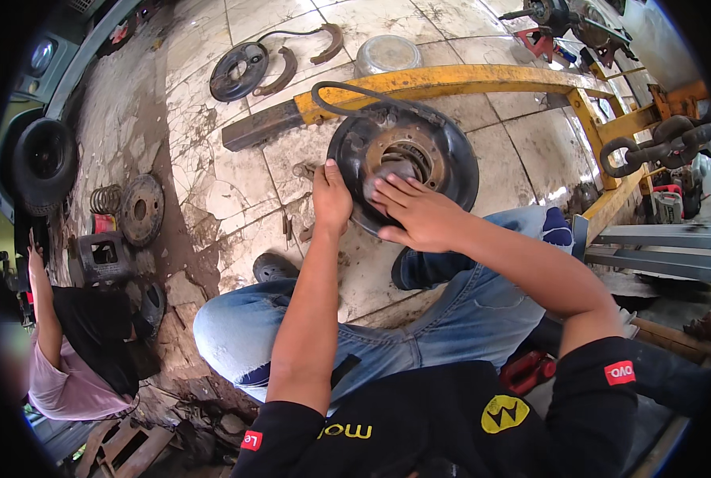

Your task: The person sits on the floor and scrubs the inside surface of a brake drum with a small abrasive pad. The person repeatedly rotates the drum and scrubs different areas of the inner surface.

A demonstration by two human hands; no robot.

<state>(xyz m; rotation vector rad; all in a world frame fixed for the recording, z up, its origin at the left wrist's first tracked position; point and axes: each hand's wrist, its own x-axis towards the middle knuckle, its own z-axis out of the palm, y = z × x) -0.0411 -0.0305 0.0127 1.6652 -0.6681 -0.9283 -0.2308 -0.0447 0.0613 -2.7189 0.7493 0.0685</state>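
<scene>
A black round brake backing plate [460, 151] with a rusty hub flange [428, 143] at its centre is held tilted in front of my knees. My left hand [331, 197] grips its left edge, thumb up, with the other fingers mostly hidden. My right hand [419, 211] lies over the plate's lower face, fingers stretched and pressing on a thin grey piece [399, 167], like sandpaper or cloth. A black cable [323, 94] loops off the plate's top. Behind the plate runs a yellow steel beam [451, 78] with a dark end.
Another backing plate [238, 72], curved brake shoes [279, 73] and a silver drum [389, 56] lie on the tiles beyond. A heavy chain [658, 143] hangs at right. At left are a rusty disc [142, 210], a coil spring [106, 200], a tyre [45, 158] and another person [76, 342].
</scene>
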